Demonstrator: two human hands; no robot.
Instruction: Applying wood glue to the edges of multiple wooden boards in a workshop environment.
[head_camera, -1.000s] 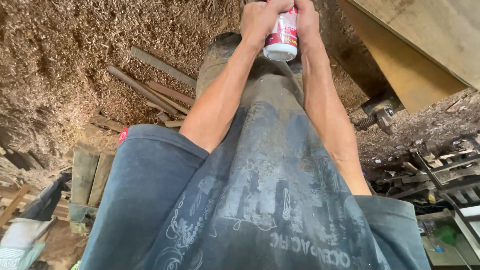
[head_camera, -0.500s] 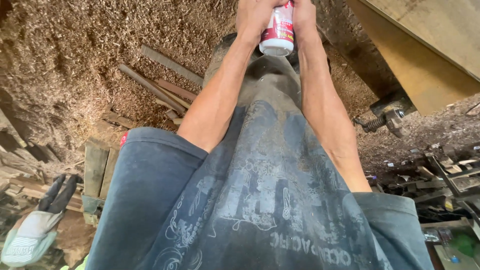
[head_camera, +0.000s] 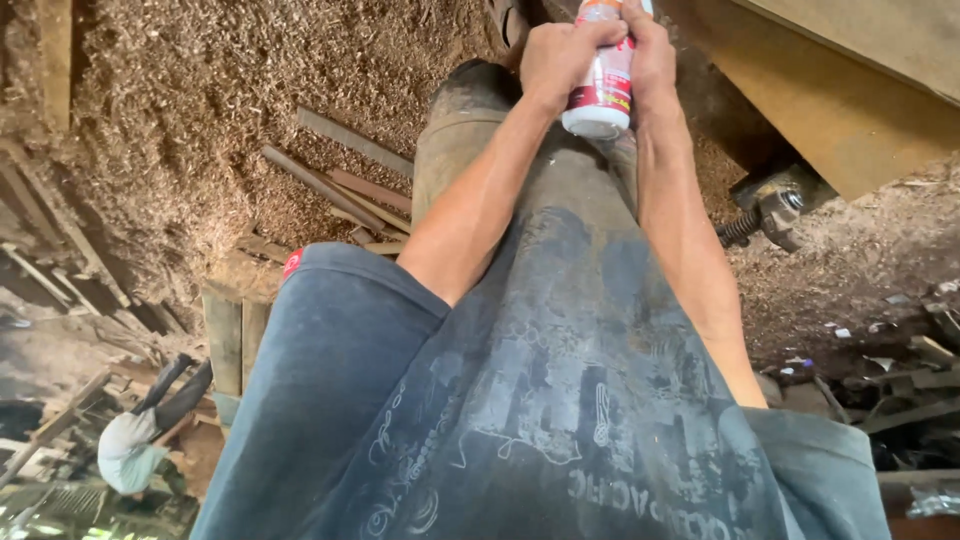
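Observation:
My two hands meet at the top of the head view, both wrapped around a small white bottle with a red label (head_camera: 601, 95). My left hand (head_camera: 558, 55) grips its left side and my right hand (head_camera: 651, 52) its right side. The bottle's base points toward me, and its top is hidden by my fingers and the frame edge. My forearms run down over my dark blue printed shirt (head_camera: 560, 400) and grey trousers (head_camera: 470, 130).
Sawdust covers the ground, with several wooden slats (head_camera: 345, 180) lying to the left. A yellowish wooden beam (head_camera: 830, 100) and a metal spring bolt (head_camera: 765, 215) are at the right. Another person in a light top (head_camera: 130, 450) is at the lower left. Scrap pieces (head_camera: 900, 385) lie at the right.
My hands and the bottle have shifted a little right and lower in view as my head turned. The person at the lower left has moved further in.

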